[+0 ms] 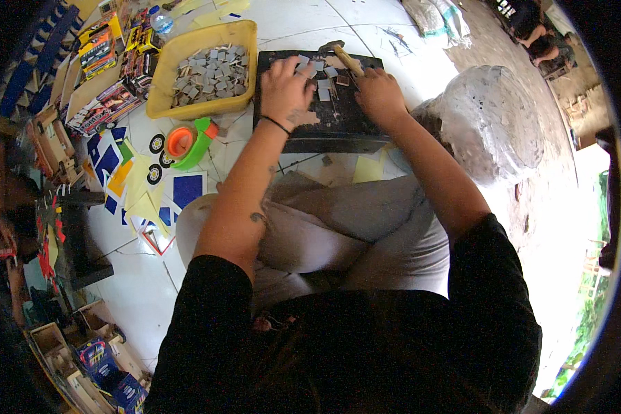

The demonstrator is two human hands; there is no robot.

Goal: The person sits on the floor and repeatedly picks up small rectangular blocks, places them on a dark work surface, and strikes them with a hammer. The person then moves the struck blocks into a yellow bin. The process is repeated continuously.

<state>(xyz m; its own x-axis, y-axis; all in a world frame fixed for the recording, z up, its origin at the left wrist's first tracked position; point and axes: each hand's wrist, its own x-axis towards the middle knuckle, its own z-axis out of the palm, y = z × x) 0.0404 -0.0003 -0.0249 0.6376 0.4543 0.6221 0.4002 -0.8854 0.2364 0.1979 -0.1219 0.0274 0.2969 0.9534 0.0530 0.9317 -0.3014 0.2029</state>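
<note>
A low black work table (372, 119) stands in front of my crossed legs. On its right side my right hand (381, 98) is closed round the wooden handle of a hammer (352, 63), whose metal head points up and to the left. My left hand (285, 88) hovers over or rests on the left part of the table, palm down with fingers apart, close to several small grey square pieces (323, 90). Its fingertips are slightly blurred. A small brown square piece (342, 81) and thin sticks (334, 102) lie between both hands.
A yellow basin (207, 110) full of grey square pieces stands left of the table. Beyond it are boxed toy trucks (103, 107) and a water bottle (161, 21). Green-orange tape dispenser (192, 145) and black wheels (156, 143) lie nearer. A plastic-wrapped bundle (493, 124) stands right.
</note>
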